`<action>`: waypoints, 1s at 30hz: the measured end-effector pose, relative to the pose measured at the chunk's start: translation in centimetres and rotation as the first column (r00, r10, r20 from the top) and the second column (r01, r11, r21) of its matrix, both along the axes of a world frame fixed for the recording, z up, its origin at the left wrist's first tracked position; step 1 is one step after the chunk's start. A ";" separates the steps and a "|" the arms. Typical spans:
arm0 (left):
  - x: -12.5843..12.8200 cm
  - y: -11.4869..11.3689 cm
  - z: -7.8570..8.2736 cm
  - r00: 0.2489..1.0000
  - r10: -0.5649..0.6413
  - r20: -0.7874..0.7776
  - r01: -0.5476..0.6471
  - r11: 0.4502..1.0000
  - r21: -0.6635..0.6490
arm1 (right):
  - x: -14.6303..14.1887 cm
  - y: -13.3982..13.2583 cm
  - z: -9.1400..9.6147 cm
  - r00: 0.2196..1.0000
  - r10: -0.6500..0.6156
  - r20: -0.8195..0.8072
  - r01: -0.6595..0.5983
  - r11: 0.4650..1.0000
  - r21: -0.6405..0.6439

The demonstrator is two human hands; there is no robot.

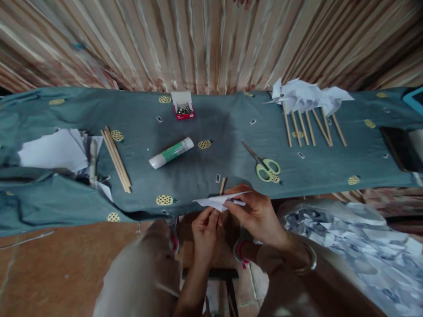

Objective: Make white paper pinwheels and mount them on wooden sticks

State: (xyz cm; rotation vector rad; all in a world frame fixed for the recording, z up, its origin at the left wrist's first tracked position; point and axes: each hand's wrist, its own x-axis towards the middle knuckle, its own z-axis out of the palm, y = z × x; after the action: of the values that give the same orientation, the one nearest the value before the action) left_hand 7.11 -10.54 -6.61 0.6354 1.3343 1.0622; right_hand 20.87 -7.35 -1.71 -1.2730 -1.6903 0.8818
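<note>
Over the table's front edge, a folded white paper pinwheel (216,201) is held between my two hands. My right hand (261,216) grips its right side, thumb and fingers closed on the paper. From below, my left hand (205,231) pinches at its lower edge with fingertips together; the exact spot is hidden. A short end of a wooden stick (223,186) shows just beyond the paper, and its other part is out of sight. Green-handled scissors (264,166) lie beyond my right hand, slightly open. A glue stick (172,152) with a green label rests farther left.
A small box of metal pins (183,108) stands open at the back. Finished pinwheels on sticks (312,99) lie at back right. Loose wooden sticks (116,160) and stacked paper (54,152) are left. A phone (400,149) lies right; a bag of paper scraps (357,246) stands below.
</note>
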 end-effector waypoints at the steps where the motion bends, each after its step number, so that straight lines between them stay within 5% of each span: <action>1: 0.0 0.1 0.1 1.000 0.001 -0.015 -0.001 1.000 0.001 | 0.0 -0.1 0.1 0.999 0.012 0.037 -0.015 0.997 0.076; 4: 0.1 0.3 0.0 0.999 -0.008 -0.052 0.008 1.000 -0.005 | 0.2 0.0 0.6 0.990 0.008 0.138 -0.036 0.980 0.198; 17: 0.0 0.0 -1.5 0.997 0.012 -0.075 -0.015 0.999 -0.033 | 1.2 1.0 0.5 0.958 -0.019 0.288 -0.075 0.947 0.312; 30: 0.3 -0.2 -1.6 1.000 -0.006 -0.008 0.005 0.997 -0.081 | 0.9 1.2 0.7 0.964 0.001 0.264 -0.069 0.967 0.247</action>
State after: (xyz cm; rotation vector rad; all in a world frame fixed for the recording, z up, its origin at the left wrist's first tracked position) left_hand 7.42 -10.73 -8.18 0.5831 1.3750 0.9965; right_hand 21.80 -6.12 -0.98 -1.2261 -1.9677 0.5093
